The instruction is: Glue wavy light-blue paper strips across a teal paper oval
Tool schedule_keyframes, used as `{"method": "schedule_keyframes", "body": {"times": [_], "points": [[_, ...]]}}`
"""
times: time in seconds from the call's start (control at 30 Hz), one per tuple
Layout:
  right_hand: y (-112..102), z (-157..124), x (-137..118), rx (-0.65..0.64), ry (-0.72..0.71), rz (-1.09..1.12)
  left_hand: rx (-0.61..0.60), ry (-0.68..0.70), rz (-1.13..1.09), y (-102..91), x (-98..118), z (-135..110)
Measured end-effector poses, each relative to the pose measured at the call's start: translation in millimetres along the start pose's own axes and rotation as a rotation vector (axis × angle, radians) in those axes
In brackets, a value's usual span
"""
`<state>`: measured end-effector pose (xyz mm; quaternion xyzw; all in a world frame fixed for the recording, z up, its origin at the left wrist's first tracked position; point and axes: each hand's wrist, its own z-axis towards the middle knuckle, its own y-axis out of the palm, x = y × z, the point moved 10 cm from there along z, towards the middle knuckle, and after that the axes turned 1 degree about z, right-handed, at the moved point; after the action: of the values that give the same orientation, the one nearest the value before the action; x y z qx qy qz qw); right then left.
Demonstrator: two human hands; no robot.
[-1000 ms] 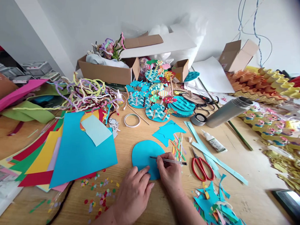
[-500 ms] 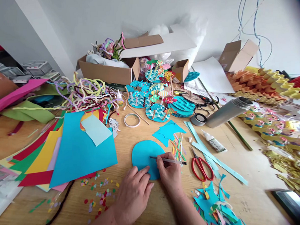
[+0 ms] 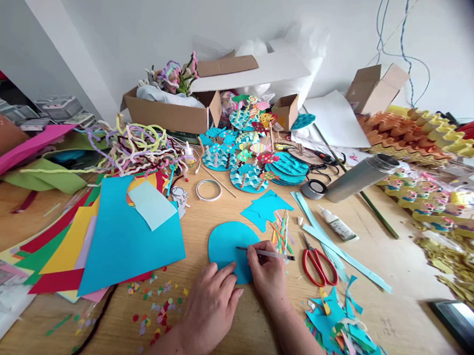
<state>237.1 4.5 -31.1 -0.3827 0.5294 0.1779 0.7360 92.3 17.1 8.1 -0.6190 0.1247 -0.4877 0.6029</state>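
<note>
Steadying round blue paper (image 3: 228,243) toward the counter's (image 3: 239,334) front edge, likely against slipping, with loosely spread left hand (image 3: 211,300); gripping pen (image 3: 278,256) in right hand (image 3: 269,274).

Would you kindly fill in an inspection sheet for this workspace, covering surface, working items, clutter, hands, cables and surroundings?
Surface: wooden tabletop, strewn with confetti at left.
Working items: rounded blue paper, lying flat; dark pen, slanted over it.
Clutter: red-handled scissors, glue bottle, scrap pile and metal flask, all at right.
Hands: left hand rests on the paper's lower left edge; right hand grips the pen.
Cables: blue cords hang against the wall.
Surroundings: cardboard box, filled, at the back.
</note>
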Motion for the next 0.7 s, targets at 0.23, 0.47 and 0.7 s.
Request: {"method": "schedule_keyframes", "body": {"times": [0.23, 0.47, 0.7], "points": [[-1.4, -2.5, 0.2, 0.004, 0.003, 0.045, -0.005, -0.001, 0.002, 2.1, -1.3, 0.5], [-35.5, -4.2, -5.7, 0.337, 0.007, 0.320, 0.095, 0.016, -0.020, -9.8, -2.5, -1.3], [-27.9, 1.5, 8.2, 0.301, 0.046, 0.243, 0.310, -0.225, -0.253, -26.6, -41.5, -1.2]]}}
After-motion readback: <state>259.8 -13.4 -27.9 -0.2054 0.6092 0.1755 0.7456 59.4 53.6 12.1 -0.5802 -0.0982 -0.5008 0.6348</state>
